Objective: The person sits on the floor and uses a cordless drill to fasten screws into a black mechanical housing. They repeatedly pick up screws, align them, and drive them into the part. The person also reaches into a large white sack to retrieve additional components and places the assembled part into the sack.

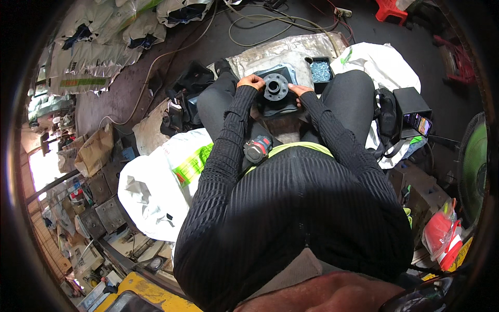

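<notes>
A round black flange (268,95) with a raised hollow hub and several holes around its face lies between my knees, above a dark square piece (284,73). My left hand (251,81) pinches its upper left rim. At the right rim, my right hand (300,92) grips with the thumb and fingers closed; some fingertips are hidden behind the edge. Whether the flange rests on the dark piece or is lifted off it, I cannot tell. A red and grey power tool (258,150) rests by my lap. Beyond my right hand stands a black tray of small screws (320,71).
White sacks (156,182) lie to my left and another sack (382,62) at the far right. Right of my knee is a black box (412,106) with a phone (417,124). A green fan (473,169) stands at the right edge. Hoses (260,18) cross the floor ahead.
</notes>
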